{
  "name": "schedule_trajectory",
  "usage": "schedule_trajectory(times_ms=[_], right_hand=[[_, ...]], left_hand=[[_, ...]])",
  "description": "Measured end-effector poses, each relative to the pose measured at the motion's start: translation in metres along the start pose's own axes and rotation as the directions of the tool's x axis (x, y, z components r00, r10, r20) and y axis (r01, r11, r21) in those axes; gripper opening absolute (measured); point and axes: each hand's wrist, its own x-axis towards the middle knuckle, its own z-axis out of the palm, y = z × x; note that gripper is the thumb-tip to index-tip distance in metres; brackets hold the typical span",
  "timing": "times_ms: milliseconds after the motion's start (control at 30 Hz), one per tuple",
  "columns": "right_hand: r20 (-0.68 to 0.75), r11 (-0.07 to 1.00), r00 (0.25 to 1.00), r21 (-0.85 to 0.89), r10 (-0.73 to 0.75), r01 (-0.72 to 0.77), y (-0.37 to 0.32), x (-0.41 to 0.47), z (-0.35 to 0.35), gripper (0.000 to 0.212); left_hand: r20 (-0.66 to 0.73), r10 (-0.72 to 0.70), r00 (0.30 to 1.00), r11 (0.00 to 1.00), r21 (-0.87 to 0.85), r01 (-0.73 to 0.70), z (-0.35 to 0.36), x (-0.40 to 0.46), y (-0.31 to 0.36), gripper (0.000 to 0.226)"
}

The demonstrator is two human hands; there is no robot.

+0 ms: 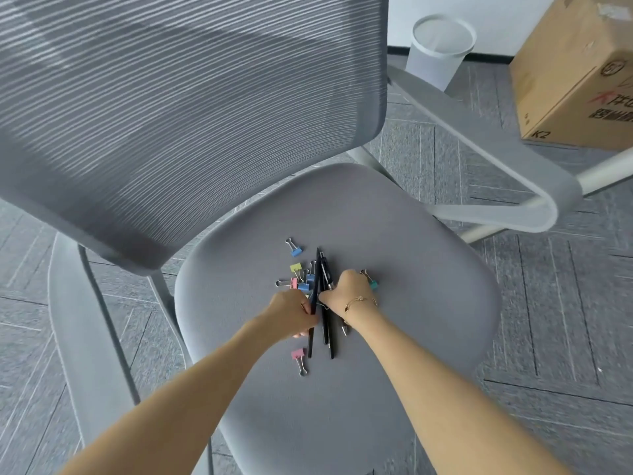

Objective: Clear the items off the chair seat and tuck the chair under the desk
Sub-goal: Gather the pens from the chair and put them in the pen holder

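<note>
A grey chair seat (394, 255) holds a bundle of black pens (323, 269) and several coloured binder clips. My left hand (291, 311) and my right hand (349, 293) press in on the pens from either side, fingers curled around them. A blue clip (295, 250) lies behind the pens, a yellow clip (295, 268) and more blue and pink ones sit just left of them. A teal clip (372, 284) peeks out past my right hand. A pink clip (298, 354) lies alone nearer to me. The desk is out of sight.
The mesh backrest (178, 114) rises at the left, with armrests on the right (513, 159) and left (78, 320). A white waste bin (438, 49) and a cardboard box (575, 73) stand on the grey carpet behind the chair.
</note>
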Motion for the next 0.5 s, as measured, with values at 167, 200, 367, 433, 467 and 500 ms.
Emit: schedule_trajectory(times_ms=[167,200,367,433,467,500], right_hand=[[-0.002,0.998,0.999,0.02,-0.054,0.054,0.006,0.005,0.003,0.039],[-0.004,0.997,0.998,0.028,-0.066,0.066,0.007,0.005,0.003,0.042],[0.007,0.995,0.996,0.054,-0.089,0.088,0.011,0.007,0.001,0.048],[0.008,0.994,0.996,0.051,-0.094,0.094,0.012,0.007,-0.001,0.049],[0.007,0.994,0.995,0.05,-0.098,0.097,0.012,0.006,-0.002,0.05],[0.004,0.993,0.995,0.058,-0.101,0.101,0.012,0.006,-0.003,0.052]], left_hand=[[-0.01,-0.019,1.0,0.994,0.103,0.02,0.006,0.006,0.008,0.026],[-0.018,-0.018,1.0,0.991,0.133,0.02,0.006,0.005,0.009,0.025],[-0.026,-0.044,0.999,0.98,0.194,0.048,0.001,0.003,0.005,0.027],[-0.033,-0.083,0.996,0.975,0.206,0.088,0.003,0.003,0.001,0.033],[-0.058,-0.097,0.994,0.975,0.196,0.107,0.003,0.002,0.001,0.037],[-0.076,-0.105,0.992,0.976,0.181,0.118,0.005,0.002,0.001,0.04]])
